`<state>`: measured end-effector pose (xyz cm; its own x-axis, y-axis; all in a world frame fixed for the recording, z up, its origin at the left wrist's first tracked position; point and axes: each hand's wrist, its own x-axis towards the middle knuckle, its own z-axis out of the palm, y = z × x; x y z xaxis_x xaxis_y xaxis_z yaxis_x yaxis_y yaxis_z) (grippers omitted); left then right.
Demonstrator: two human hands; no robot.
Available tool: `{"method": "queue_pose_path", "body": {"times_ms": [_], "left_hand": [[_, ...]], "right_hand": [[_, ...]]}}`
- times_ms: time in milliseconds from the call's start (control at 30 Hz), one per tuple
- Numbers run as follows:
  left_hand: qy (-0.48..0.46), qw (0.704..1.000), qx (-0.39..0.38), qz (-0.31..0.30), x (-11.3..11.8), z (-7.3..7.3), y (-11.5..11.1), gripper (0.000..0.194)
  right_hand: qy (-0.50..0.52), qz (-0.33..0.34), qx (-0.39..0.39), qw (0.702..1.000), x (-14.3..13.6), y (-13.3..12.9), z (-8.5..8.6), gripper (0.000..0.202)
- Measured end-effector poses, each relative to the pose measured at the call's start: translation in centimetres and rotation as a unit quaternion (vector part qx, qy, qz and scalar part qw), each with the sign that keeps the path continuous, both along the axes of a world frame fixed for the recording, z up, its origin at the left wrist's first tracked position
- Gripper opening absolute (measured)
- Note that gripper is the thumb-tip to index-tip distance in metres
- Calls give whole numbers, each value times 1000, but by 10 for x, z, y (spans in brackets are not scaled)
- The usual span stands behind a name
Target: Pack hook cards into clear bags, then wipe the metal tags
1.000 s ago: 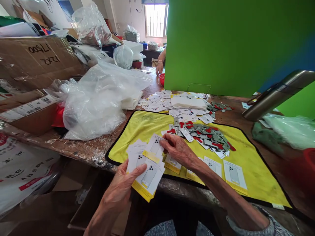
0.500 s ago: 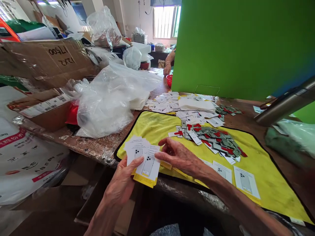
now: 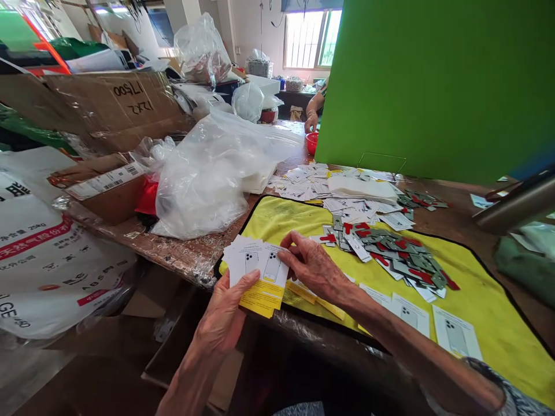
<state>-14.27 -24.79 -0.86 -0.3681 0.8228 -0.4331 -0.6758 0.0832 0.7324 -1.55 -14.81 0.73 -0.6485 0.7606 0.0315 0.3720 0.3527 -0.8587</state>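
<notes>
My left hand (image 3: 228, 306) grips a fanned stack of printed cards (image 3: 255, 274), thumb on top. They are white with a yellow lower band and a phone drawing. At the stack's right edge, my right hand (image 3: 307, 260) pinches the top card between thumb and fingers. Under my right forearm and beyond it, more cards (image 3: 455, 332) lie along the near edge of the yellow cloth (image 3: 281, 216). A heap of grey and red flat pieces (image 3: 394, 248) covers the cloth's middle, some with white cards among them.
Loose white cards (image 3: 303, 182) spread behind the cloth, near a green panel (image 3: 433, 86). Clear plastic bags (image 3: 208, 179) lie to the left, by cardboard boxes (image 3: 108, 104). Another person's hand (image 3: 311, 121) is at a red bowl (image 3: 312, 141). A metal post (image 3: 515, 202) leans at right.
My right hand has come onto a card at the stack's right edge, where its fingers were apart before. The cards are fanned differently. The whole view has shifted, so things appear further right.
</notes>
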Motion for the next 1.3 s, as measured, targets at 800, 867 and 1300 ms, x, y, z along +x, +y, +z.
{"method": "queue_pose_path", "body": {"times_ms": [800, 867, 1300], "left_hand": [[38, 999, 20, 28, -16, 6, 6, 61], [34, 999, 35, 9, -11, 5, 12, 63], [34, 999, 29, -30, -4, 2, 36, 55]], "right_hand": [[-76, 35, 58, 995, -6, 8, 19, 14], [-36, 51, 1, 998, -7, 11, 22, 12], [-47, -74, 87, 992, 6, 46, 13, 26]]}}
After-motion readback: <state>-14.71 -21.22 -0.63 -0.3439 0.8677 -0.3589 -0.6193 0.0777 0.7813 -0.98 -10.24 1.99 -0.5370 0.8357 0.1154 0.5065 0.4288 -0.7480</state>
